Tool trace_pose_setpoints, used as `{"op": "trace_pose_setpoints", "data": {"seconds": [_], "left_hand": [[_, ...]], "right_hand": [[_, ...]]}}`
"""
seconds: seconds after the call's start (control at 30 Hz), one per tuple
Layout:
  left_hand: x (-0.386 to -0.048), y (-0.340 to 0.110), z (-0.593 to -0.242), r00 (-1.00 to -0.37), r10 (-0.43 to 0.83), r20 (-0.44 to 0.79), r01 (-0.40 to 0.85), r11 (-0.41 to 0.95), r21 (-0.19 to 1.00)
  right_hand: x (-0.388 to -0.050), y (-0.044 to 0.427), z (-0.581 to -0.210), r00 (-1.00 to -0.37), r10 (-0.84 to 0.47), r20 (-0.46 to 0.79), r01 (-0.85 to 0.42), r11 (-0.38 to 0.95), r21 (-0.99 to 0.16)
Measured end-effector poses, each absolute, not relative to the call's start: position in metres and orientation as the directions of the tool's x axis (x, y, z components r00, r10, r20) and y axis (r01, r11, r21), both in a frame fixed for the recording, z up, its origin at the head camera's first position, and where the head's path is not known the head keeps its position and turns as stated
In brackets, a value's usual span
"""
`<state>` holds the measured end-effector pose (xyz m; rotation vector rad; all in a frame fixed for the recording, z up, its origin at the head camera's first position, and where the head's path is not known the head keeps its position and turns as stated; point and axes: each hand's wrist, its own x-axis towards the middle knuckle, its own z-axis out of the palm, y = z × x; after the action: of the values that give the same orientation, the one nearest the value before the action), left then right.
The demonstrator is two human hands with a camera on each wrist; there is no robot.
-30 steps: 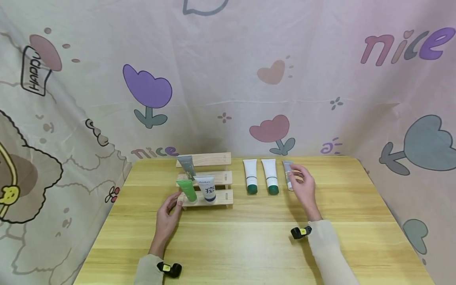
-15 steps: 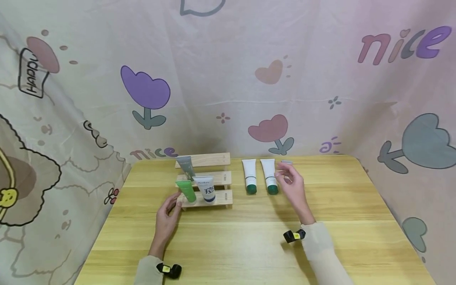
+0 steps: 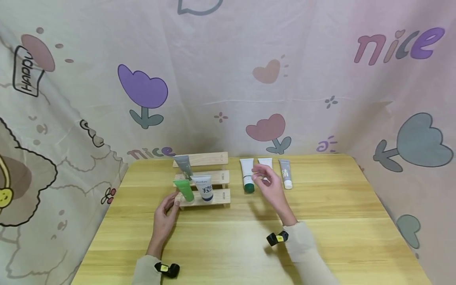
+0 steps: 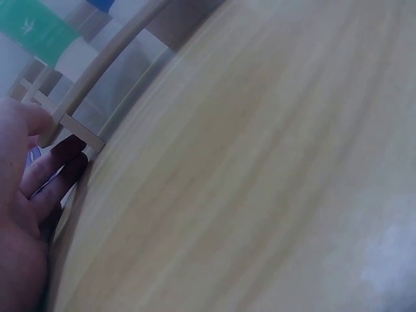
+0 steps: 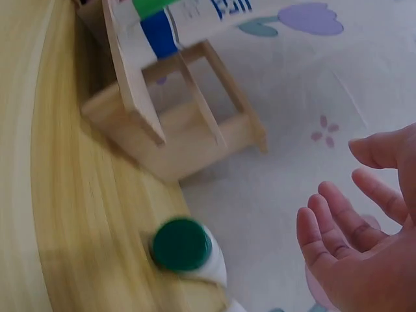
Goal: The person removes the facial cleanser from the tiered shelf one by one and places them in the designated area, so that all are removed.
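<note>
A three-step wooden display rack (image 3: 217, 196) stands left of centre on the table. My left hand (image 3: 165, 219) grips the left end of its lowest step, thumb and fingers about the plank's end in the left wrist view. On that step stand a green tube (image 3: 184, 191) and a white tube with dark blue writing (image 3: 204, 188). A grey tube (image 3: 183, 166) stands on the middle step. My right hand (image 3: 271, 189), fingers loosely bent and holding nothing, hovers over a white tube (image 3: 265, 161), hiding most of it. To its left lies another white tube with a green cap (image 3: 248, 174).
A small grey tube with a white cap (image 3: 285, 174) lies right of the white tubes. The wooden table (image 3: 228, 245) meets a patterned cloth backdrop (image 3: 213, 79) at its back edge. The rack's top step (image 3: 210, 158) bears nothing.
My right hand has moved left from the small grey tube, past it and over the white tubes, uncovering the grey one. The left hand stays at the rack. The view shifts slightly.
</note>
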<state>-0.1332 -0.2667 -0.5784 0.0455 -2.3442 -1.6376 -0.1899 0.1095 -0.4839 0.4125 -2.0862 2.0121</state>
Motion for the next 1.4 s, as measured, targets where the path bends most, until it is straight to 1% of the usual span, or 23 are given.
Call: {"op": "trace_pose_setpoints", "data": {"seconds": [0.2,0.4,0.6,0.73,0.93,1.13,1.27,1.4], "left_hand": [[-0.133,-0.268,-0.58,-0.958,-0.186,0.218,0.141,0.357,0.923],[-0.135,-0.267,-0.579,-0.96,-0.185,0.212,0.135,0.358,0.924],[-0.136,-0.267,-0.577,-0.955,-0.179,0.235,0.159,0.361,0.919],[-0.133,-0.263,-0.568,-0.949,-0.186,0.255,0.173,0.368,0.914],[-0.124,-0.254,-0.546,-0.952,-0.169,0.254,0.181,0.358,0.916],[-0.123,-0.252,-0.542,-0.955,-0.167,0.245,0.176,0.346,0.922],[-0.123,-0.253,-0.543,-0.953,-0.172,0.249,0.178,0.349,0.92],[-0.122,-0.253,-0.543,-0.95,-0.171,0.26,0.187,0.352,0.917]], "right_hand": [[-0.19,0.086,-0.482,-0.919,-0.122,0.376,-0.381,0.019,-0.924],[-0.192,0.067,-0.475,-0.912,-0.153,0.381,-0.385,-0.007,-0.923],[-0.198,0.048,-0.472,-0.903,-0.201,0.38,-0.386,-0.007,-0.922],[-0.201,0.038,-0.461,-0.902,-0.219,0.371,-0.38,-0.001,-0.925],[-0.205,0.026,-0.443,-0.897,-0.233,0.377,-0.385,-0.012,-0.923],[-0.213,0.009,-0.427,-0.875,-0.307,0.373,-0.39,-0.008,-0.921],[-0.22,-0.003,-0.419,-0.863,-0.371,0.343,-0.378,0.024,-0.926],[-0.227,-0.012,-0.409,-0.863,-0.415,0.286,-0.337,0.053,-0.94]]}}
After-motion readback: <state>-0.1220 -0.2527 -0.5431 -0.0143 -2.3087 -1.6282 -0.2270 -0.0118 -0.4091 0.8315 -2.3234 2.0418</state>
